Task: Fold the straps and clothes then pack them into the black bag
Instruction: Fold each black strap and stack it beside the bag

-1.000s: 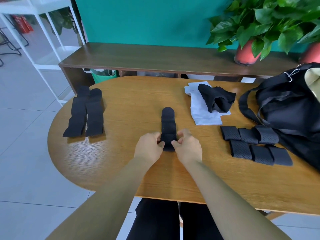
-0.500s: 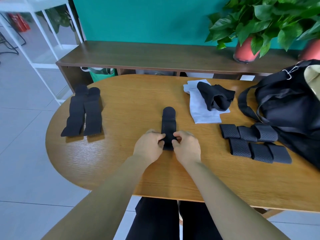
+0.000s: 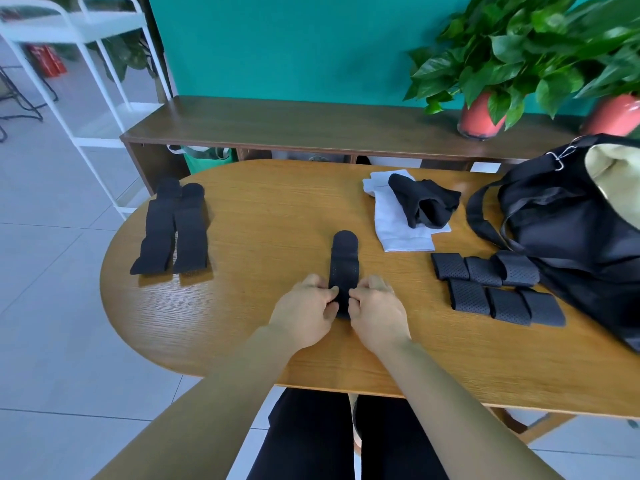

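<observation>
A black perforated strap [image 3: 343,261] lies lengthwise at the middle of the oval wooden table [image 3: 263,341]. My left hand [image 3: 304,311] and my right hand [image 3: 375,311] pinch its near end from either side, rolling it. Two unfolded black straps [image 3: 171,230] lie flat at the far left. Several folded straps [image 3: 495,289] sit in two rows at the right, next to the open black bag [image 3: 575,237]. A white cloth [image 3: 398,220] with a crumpled black garment [image 3: 424,204] on it lies at the back.
A dark wooden bench [image 3: 311,126] runs behind the table with red-potted plants [image 3: 481,116] on it. A white metal shelf [image 3: 86,81] stands at the left on the tiled floor. The bag's strap loops onto the table beside the white cloth.
Both hands have crept a little forward along the strap, taking up more of its near end. The visible length of the strap is shorter. Nothing else moved.
</observation>
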A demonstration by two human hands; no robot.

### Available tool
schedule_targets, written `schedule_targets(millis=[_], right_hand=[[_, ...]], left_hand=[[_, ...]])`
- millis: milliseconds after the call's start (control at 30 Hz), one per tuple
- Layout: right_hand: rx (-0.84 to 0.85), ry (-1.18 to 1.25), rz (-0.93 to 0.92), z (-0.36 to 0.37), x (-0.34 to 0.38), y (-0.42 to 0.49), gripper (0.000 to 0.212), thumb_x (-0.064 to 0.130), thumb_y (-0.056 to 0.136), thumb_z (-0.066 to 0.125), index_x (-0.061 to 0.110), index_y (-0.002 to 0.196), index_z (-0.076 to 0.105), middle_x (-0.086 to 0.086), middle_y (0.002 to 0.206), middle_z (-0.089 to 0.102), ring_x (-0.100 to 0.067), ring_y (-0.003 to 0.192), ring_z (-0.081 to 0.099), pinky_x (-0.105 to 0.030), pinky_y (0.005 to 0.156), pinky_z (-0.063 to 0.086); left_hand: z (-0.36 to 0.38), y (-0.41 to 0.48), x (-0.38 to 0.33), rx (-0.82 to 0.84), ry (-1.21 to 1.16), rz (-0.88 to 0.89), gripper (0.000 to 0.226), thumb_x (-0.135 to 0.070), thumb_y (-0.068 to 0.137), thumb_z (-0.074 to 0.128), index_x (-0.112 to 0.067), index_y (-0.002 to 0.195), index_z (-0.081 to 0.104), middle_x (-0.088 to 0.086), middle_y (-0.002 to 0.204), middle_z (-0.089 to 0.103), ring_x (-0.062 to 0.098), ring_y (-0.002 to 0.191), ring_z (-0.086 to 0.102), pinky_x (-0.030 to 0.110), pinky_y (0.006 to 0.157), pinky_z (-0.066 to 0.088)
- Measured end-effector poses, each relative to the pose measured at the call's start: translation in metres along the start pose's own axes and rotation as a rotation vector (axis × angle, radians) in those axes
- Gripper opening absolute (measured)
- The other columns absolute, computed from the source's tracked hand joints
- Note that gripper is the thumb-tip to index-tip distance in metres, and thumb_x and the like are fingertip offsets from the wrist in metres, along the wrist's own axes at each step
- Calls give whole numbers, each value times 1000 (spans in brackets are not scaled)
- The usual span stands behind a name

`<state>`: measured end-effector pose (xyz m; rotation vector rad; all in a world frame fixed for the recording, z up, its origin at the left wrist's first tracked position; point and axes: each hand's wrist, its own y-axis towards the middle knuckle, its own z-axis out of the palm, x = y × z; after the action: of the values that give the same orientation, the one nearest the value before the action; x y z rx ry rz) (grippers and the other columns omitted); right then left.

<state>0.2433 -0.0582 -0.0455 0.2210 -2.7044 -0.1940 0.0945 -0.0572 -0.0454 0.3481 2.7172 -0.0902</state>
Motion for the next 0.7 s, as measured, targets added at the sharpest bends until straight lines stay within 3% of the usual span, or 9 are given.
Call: schedule_targets(millis=[100, 233, 400, 467, 533, 633, 700], right_hand=[[24, 4, -22, -6, -4, -13, 27, 15, 95, 46, 7, 101, 72, -2, 119, 54, -19, 111, 46, -18, 78, 38], [119, 62, -29, -19, -7, -32, 31, 19, 92, 50, 11, 118, 66, 2, 125, 50, -15, 121, 42, -22, 93, 41], [256, 51, -94, -34, -12, -50, 50, 27, 85, 58, 16, 134, 53, 8, 131, 43, -9, 124, 37, -19, 98, 36], [216, 43, -129, -31, -16, -55, 42, 23, 88, 56, 16, 130, 57, 7, 127, 46, -9, 120, 42, -19, 96, 38], [145, 143, -103, -26, -19, -57, 28, 20, 91, 57, 15, 118, 65, 7, 115, 54, -10, 109, 49, -21, 90, 43], [75, 312, 39, -23, -18, -52, 11, 18, 91, 59, 12, 86, 65, 2, 88, 56, -15, 85, 53, -25, 71, 44], [47, 341, 126, -21, -16, -46, 25, 18, 91, 59, 16, 67, 52, 2, 75, 50, -15, 72, 48, -23, 58, 38]], left_hand=[[-3, -14, -7, 53, 21, 40, 54, -44, 92, 51, -22, 141, 45, -4, 143, 35, 19, 129, 34, 37, 102, 42], [-3, -28, -8, 118, 49, 96, 62, -45, 89, 58, -22, 144, 41, -9, 149, 33, 22, 139, 25, 37, 113, 29], [-4, -37, -7, 75, 174, 232, 52, -46, 92, 47, -22, 137, 51, -4, 142, 48, 18, 131, 43, 36, 113, 30], [-5, -42, -11, 29, 120, 239, 48, -49, 91, 41, -22, 127, 60, -3, 116, 66, 15, 104, 57, 36, 101, 42], [-9, -44, -16, -3, 11, 180, 44, -50, 93, 41, -23, 121, 61, -6, 89, 67, 12, 81, 56, 37, 80, 51], [-13, -39, -20, -31, -140, 71, 42, -49, 96, 44, -19, 120, 59, -8, 80, 63, 12, 75, 59, 29, 65, 49], [-11, -34, -22, -78, -142, 18, 30, -43, 97, 47, -17, 105, 59, -13, 71, 51, 14, 69, 55, 23, 54, 37]])
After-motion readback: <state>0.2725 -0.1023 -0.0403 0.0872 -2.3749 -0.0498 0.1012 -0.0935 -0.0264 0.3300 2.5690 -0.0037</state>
